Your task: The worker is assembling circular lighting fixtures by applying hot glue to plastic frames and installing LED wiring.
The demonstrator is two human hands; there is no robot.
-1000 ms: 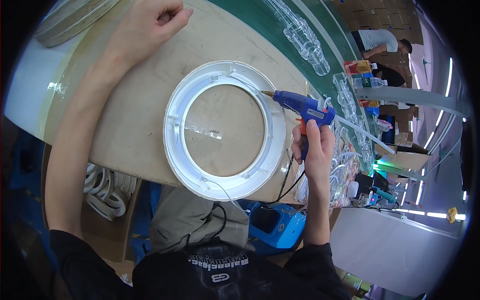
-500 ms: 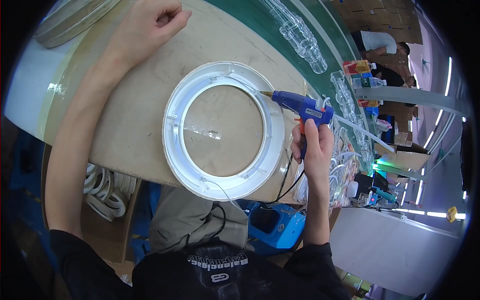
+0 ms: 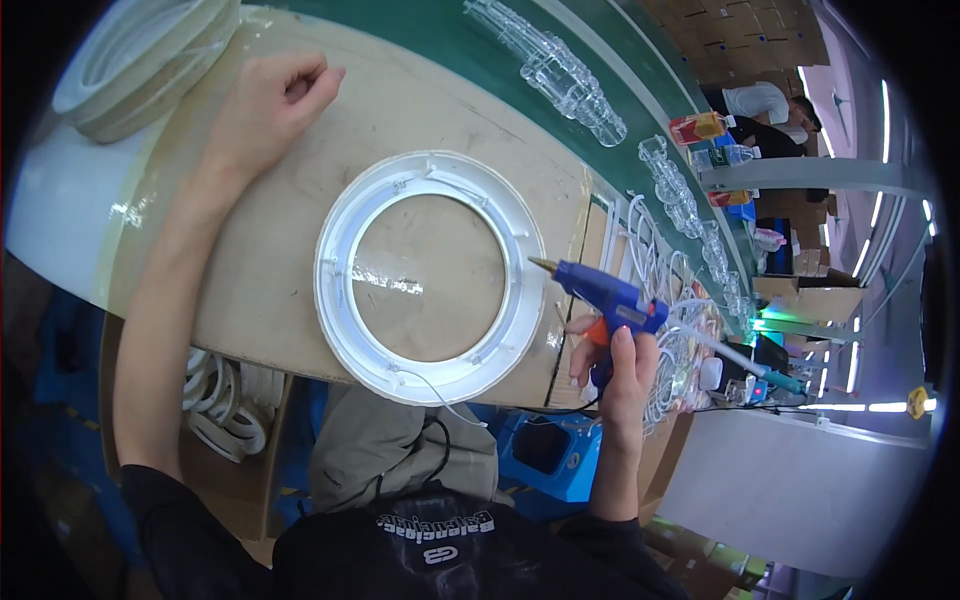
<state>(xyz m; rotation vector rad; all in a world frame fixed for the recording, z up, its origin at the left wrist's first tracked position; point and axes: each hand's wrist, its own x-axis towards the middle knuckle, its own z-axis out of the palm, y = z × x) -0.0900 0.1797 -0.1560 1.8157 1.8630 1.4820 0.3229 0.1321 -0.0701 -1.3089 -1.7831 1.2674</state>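
My right hand [image 3: 622, 372] grips a blue glue gun [image 3: 610, 298] with an orange trigger and a white glue stick out of its back. Its brass nozzle points left, at the right rim of a white ring-shaped housing [image 3: 332, 290]. Whether the tip touches the rim I cannot tell. The housing lies on the brown worktop, with a thin wire [image 3: 436, 388] running out over its near edge. Beyond the housing's upper left, my left hand [image 3: 268, 112] rests curled on the worktop, its thumb pressed to the fingers; nothing shows in it.
Stacked white rings [image 3: 150, 75] stand at the far left. More white rings [image 3: 228, 410] fill a carton below the table edge. White cables [image 3: 660, 270] lie to the right. Clear plastic parts [image 3: 560, 75] line a green belt. A blue box [image 3: 550, 455] is by my legs; two people are farther off.
The glue gun in my right hand has come down the housing's right side, off the upper right inner part. My left hand stays curled. The whole view has shifted a little.
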